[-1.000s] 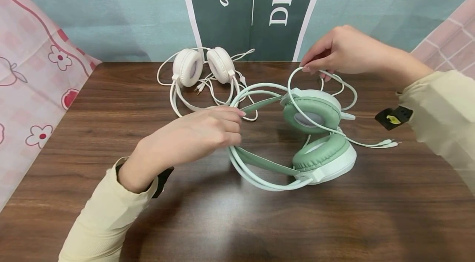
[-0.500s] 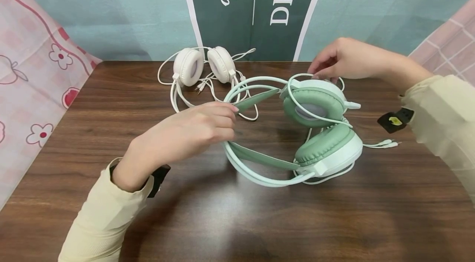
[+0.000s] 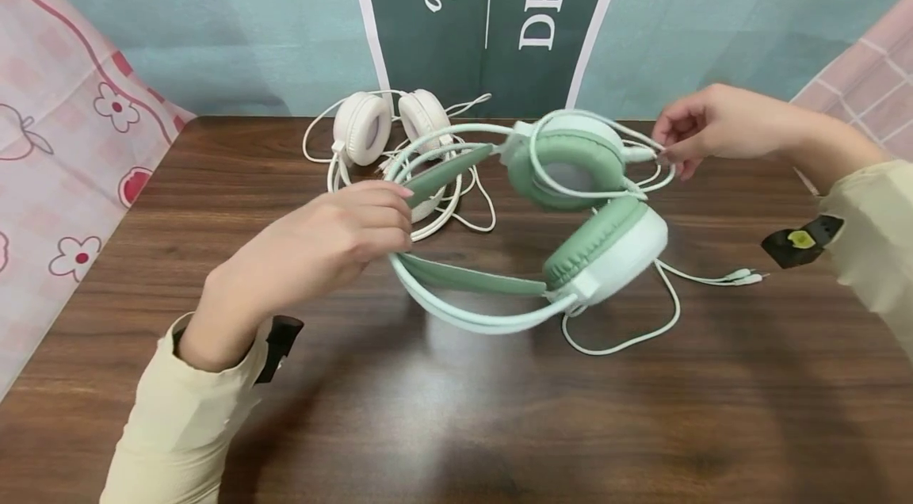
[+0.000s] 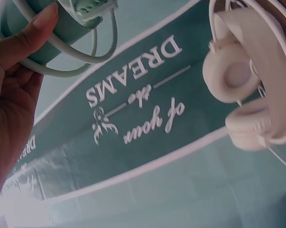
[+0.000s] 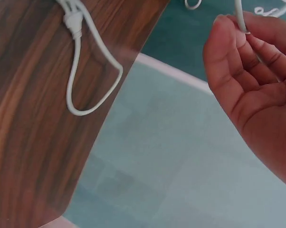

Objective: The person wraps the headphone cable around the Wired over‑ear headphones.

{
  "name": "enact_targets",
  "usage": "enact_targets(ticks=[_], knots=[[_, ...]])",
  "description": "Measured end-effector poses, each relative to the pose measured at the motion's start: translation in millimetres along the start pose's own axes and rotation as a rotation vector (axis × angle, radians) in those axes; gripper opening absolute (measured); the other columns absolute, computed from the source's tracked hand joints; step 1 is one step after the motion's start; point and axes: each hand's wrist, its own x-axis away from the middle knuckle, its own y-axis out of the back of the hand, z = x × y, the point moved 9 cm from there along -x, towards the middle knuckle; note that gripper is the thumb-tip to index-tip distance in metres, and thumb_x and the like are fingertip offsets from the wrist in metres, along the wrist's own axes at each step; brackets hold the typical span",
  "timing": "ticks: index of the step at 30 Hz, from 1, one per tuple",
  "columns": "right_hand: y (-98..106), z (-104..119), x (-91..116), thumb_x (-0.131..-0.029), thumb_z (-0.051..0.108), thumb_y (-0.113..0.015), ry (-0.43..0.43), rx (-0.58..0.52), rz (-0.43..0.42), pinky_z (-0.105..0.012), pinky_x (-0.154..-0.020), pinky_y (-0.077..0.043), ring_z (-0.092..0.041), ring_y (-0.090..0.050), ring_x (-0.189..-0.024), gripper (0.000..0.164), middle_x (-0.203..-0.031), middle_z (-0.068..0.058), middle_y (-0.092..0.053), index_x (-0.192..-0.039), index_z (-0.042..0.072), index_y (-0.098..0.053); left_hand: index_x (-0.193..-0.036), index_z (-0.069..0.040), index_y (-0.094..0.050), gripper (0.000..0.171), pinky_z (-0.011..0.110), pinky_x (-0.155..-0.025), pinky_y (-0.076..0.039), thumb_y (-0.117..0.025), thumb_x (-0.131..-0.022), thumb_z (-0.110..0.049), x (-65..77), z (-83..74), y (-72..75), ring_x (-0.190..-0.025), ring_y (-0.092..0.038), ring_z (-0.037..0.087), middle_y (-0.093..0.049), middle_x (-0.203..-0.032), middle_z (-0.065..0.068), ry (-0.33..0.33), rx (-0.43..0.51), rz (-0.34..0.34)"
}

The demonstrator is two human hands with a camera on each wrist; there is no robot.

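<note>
A pair of mint-green headphones [image 3: 602,250] is held above the table, its ear cups toward the right. My left hand [image 3: 321,242] grips the headband at its top; in the left wrist view the thumb of that left hand [image 4: 14,71] lies over the band. Beyond the ear cups, my right hand [image 3: 727,127] pinches the thin mint cable, which loops over the far cup. The right wrist view shows the right hand [image 5: 252,71] with cable [image 5: 240,16] between thumb and fingers. Two cable plugs [image 3: 745,276] lie on the table at the right.
White headphones [image 3: 364,127] with a tangled cord lie at the table's back edge, partly behind the green headband. The brown wooden table [image 3: 428,425] meets a teal cloth backdrop [image 3: 250,28] with lettering. A pink patterned cloth [image 3: 78,171] hangs on the left.
The green headphones have moved left and up with my left hand. My right hand has shifted right, drawing cable away from the far ear cup. The white headphones stayed put.
</note>
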Motion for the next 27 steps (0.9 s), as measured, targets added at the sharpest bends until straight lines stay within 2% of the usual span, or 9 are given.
enact_targets(ticks=[6,12,17,19,23,27], knots=[[4,-17,12,-0.086,-0.005,-0.056,-0.009,-0.08,-0.066,-0.032,-0.056,-0.054,-0.019,-0.062,-0.06,0.004,-0.069,-0.009,-0.063,-0.087,-0.003,-0.059,-0.077,-0.002,-0.058,0.028,0.031,-0.099,-0.036,-0.046,-0.069,0.022,12.6,8.1,9.1,-0.089,-0.056,0.022,-0.059,-0.079,0.002,0.032,-0.018,-0.06],[10,-13,14,-0.087,0.001,-0.057,-0.048,-0.074,-0.155,-0.029,-0.055,-0.053,-0.019,-0.064,-0.06,0.009,-0.073,-0.005,-0.066,-0.088,-0.002,-0.065,-0.076,-0.003,-0.057,0.029,0.03,-0.1,-0.035,-0.045,-0.069,0.022,14.8,11.4,2.9,-0.089,-0.057,0.021,-0.059,-0.078,0.0,0.035,-0.01,-0.043],[19,2,12,-0.083,0.01,-0.066,-0.07,-0.024,-0.252,-0.024,-0.051,-0.049,-0.016,-0.059,-0.052,0.006,-0.062,-0.007,-0.063,-0.083,0.005,-0.069,-0.072,-0.004,-0.054,0.031,0.029,-0.1,-0.035,-0.039,-0.067,0.022,9.2,7.4,-5.4,-0.085,-0.056,0.019,-0.056,-0.075,-0.001,0.013,0.011,-0.001],[22,7,12,-0.081,0.018,-0.069,-0.097,0.041,-0.286,-0.022,-0.05,-0.044,-0.016,-0.056,-0.05,0.009,-0.056,-0.008,-0.06,-0.082,0.009,-0.071,-0.071,-0.005,-0.053,0.031,0.029,-0.1,-0.034,-0.039,-0.067,0.022,6.2,5.6,-8.7,-0.085,-0.056,0.019,-0.055,-0.074,-0.001,0.008,0.01,0.019],[24,15,10,-0.079,0.028,-0.071,-0.126,0.125,-0.299,-0.024,-0.048,-0.036,-0.015,-0.051,-0.049,0.017,-0.053,-0.008,-0.056,-0.084,0.012,-0.073,-0.071,-0.006,-0.053,0.03,0.028,-0.103,-0.031,-0.041,-0.068,0.021,1.2,2.1,-15.1,-0.088,-0.056,0.02,-0.054,-0.072,-0.001,0.001,-0.001,0.055],[23,23,7,-0.083,0.027,-0.067,-0.075,0.171,-0.277,-0.023,-0.05,-0.035,-0.013,-0.051,-0.05,0.016,-0.054,-0.007,-0.056,-0.089,0.013,-0.073,-0.07,-0.007,-0.051,0.029,0.028,-0.104,-0.029,-0.042,-0.068,0.021,-2.7,-1.3,-20.6,-0.092,-0.056,0.021,-0.053,-0.072,-0.001,-0.011,-0.009,0.081]])
